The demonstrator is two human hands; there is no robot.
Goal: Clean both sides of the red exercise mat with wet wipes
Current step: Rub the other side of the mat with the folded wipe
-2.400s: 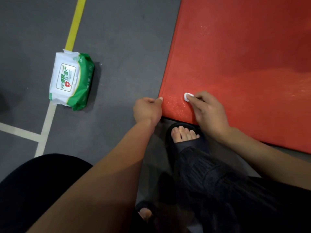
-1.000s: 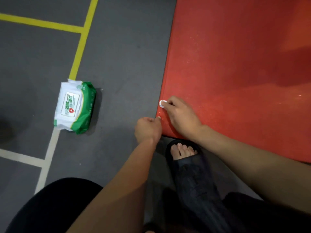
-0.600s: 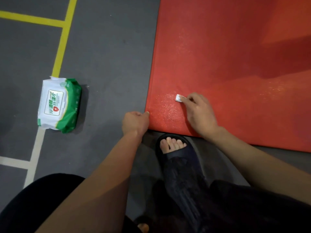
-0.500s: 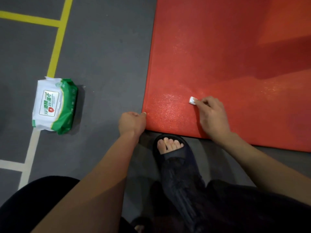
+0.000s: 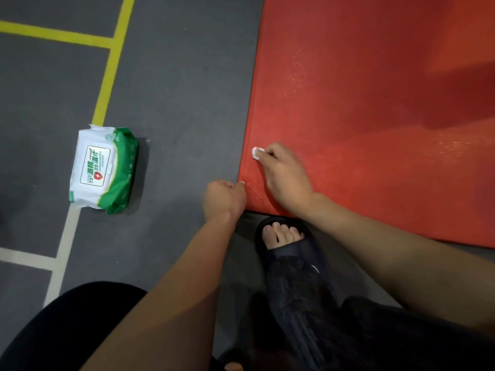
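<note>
The red exercise mat (image 5: 369, 108) lies flat on the grey floor and fills the right half of the view. My right hand (image 5: 285, 178) pinches a small folded white wet wipe (image 5: 257, 153) and presses it on the mat close to the mat's left edge, near the front corner. My left hand (image 5: 224, 199) is curled at that front left corner, its thumb on the mat's edge. The surface around the wipe glistens with moisture. A white and green pack of wet wipes (image 5: 103, 168) lies on the floor to the left.
My foot in a black slide sandal (image 5: 284, 236) stands just in front of the mat's near edge. Yellow and pale lines (image 5: 107, 76) are painted on the grey floor at the left. My dark trouser legs fill the bottom.
My right hand has swept the wipe leftward across the mat, from a spot further in to the left edge. My left hand has stayed at the corner.
</note>
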